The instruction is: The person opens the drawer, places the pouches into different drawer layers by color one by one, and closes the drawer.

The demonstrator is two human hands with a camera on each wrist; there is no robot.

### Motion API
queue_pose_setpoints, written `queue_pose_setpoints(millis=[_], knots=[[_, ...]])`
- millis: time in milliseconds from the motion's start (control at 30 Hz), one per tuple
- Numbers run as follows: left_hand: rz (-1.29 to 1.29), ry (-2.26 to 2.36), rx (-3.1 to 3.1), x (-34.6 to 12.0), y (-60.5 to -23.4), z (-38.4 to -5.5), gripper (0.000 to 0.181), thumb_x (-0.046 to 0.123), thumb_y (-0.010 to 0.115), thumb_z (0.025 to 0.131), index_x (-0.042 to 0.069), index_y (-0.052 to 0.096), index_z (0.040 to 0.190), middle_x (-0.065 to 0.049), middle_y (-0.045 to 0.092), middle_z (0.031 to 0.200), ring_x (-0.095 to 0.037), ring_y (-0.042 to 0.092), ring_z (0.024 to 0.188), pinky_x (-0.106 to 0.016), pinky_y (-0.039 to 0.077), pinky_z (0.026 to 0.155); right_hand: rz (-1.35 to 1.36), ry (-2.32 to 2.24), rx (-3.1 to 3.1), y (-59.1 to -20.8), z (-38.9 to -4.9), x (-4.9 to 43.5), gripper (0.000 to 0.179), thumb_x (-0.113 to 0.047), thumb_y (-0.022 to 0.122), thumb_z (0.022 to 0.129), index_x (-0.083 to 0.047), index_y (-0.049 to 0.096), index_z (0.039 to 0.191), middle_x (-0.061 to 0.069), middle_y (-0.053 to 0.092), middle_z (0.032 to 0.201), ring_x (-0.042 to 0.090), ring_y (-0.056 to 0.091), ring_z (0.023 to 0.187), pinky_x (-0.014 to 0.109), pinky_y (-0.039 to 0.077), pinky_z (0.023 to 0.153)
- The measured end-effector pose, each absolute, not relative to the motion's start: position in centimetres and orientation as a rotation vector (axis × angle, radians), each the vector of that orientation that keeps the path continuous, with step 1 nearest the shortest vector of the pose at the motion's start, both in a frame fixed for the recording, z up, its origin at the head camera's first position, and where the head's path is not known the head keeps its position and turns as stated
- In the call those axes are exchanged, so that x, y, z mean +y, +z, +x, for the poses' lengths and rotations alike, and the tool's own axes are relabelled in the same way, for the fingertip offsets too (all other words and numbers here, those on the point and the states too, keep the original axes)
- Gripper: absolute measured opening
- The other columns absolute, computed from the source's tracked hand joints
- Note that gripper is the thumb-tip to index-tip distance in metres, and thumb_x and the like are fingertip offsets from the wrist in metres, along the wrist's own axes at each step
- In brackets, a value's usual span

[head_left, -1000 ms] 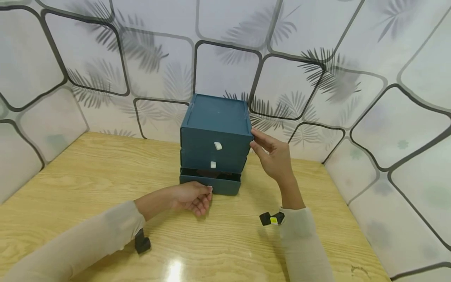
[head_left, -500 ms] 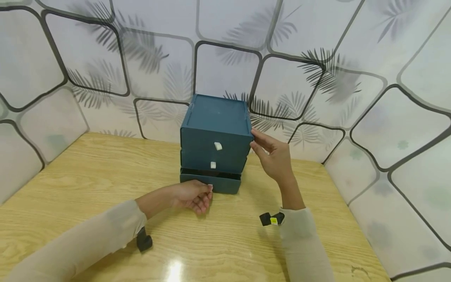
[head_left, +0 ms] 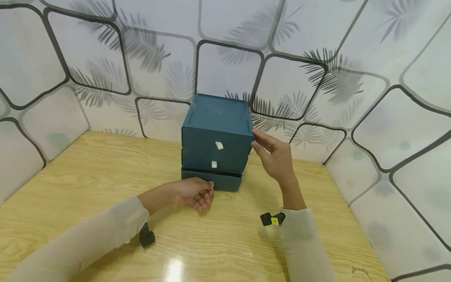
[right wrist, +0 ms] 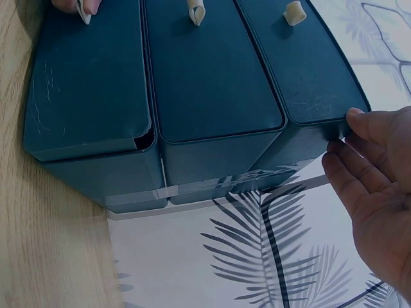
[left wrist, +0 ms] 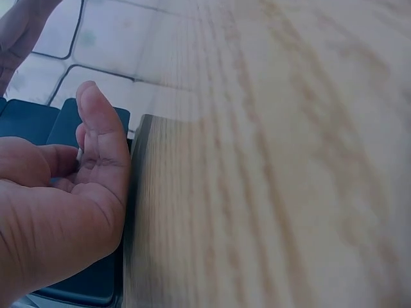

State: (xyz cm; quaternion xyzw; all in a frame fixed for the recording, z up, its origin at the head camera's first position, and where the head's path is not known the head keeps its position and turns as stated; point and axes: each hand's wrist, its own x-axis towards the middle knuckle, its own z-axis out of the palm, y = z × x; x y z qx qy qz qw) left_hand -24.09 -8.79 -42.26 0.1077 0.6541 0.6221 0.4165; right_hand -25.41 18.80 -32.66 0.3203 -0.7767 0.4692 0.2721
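Observation:
A dark blue three-drawer cabinet [head_left: 218, 113] stands on the table, with white pull tabs on its drawer fronts. Its bottom drawer [head_left: 227, 183] sticks out slightly, a thin dark gap along its top edge. My left hand [head_left: 192, 192] pinches that drawer's tab [right wrist: 83, 11] between thumb and fingers, the other fingers loosely bent below. At the cabinet's upper right front corner, my right hand [head_left: 276, 158] rests its thumb and extended fingertips [right wrist: 354, 114] against the edge and side. The upper two drawers, with the top tab [head_left: 219, 145] and middle tab [head_left: 214, 164], sit flush.
The wood-grain table [head_left: 105, 176] extends around the cabinet. A patterned white wall covering [head_left: 162, 66] rises behind it and on both sides. Black wrist cameras [head_left: 147, 236] hang at both sleeves. Clear tape [right wrist: 148, 194] runs across the cabinet's side.
The left hand has moved away from me with the tab, and the bottom drawer has slid inward, narrowing its opening. The right hand has stayed at the corner.

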Motion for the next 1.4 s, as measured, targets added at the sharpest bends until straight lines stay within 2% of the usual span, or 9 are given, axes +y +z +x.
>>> queue_pose_setpoints(millis=[267, 500, 1033, 1133, 1400], knots=[[0.270, 1.552, 1.653, -8.6, -42.1, -24.5, 0.037, 0.025, 0.035, 0.114, 0.004, 0.058, 0.093, -0.004, 0.062, 0.074, -0.014, 0.064, 0.064, -0.027, 0.058, 0.061, 0.857, 1.246, -2.085, -32.4, -25.3, 18.7, 0.038, 0.010, 0.068, 0.093, 0.010, 0.064, 0.131, 0.024, 0.063, 0.133, 0.040, 0.069, 0.110, 0.020, 0.056, 0.090], [0.264, 1.551, 1.649, -8.6, -42.0, -24.7, 0.037, 0.025, 0.035, 0.114, 0.005, 0.058, 0.093, -0.004, 0.062, 0.074, -0.014, 0.064, 0.064, -0.027, 0.058, 0.061, 0.859, 1.239, -2.101, -30.5, -23.2, 17.7, 0.036, 0.015, 0.066, 0.092, 0.018, 0.061, 0.128, 0.032, 0.062, 0.131, 0.046, 0.067, 0.109, 0.020, 0.056, 0.090], [0.279, 1.552, 1.648, -8.8, -42.1, -25.0, 0.040, 0.027, 0.034, 0.115, 0.005, 0.058, 0.092, -0.004, 0.063, 0.074, -0.014, 0.064, 0.064, -0.027, 0.058, 0.061, 0.875, 1.236, -2.091, -30.4, -23.0, 17.5, 0.035, 0.015, 0.066, 0.092, 0.019, 0.061, 0.127, 0.033, 0.062, 0.129, 0.046, 0.068, 0.106, 0.020, 0.057, 0.089], [0.275, 1.553, 1.646, -8.8, -42.1, -25.0, 0.040, 0.027, 0.034, 0.115, 0.005, 0.058, 0.092, -0.005, 0.063, 0.074, -0.015, 0.064, 0.064, -0.027, 0.058, 0.060, 0.879, 1.237, -2.089, -31.1, -23.9, 17.8, 0.036, 0.014, 0.066, 0.092, 0.017, 0.061, 0.128, 0.032, 0.062, 0.130, 0.044, 0.068, 0.107, 0.022, 0.057, 0.089], [0.258, 1.543, 1.659, -8.8, -41.9, -25.3, 0.040, 0.028, 0.034, 0.115, 0.005, 0.058, 0.093, -0.005, 0.063, 0.076, -0.015, 0.065, 0.065, -0.027, 0.058, 0.061, 0.868, 1.249, -2.081, -32.7, -25.7, 18.8, 0.038, 0.005, 0.069, 0.094, 0.007, 0.065, 0.132, 0.019, 0.065, 0.133, 0.034, 0.070, 0.110, 0.021, 0.057, 0.089]])
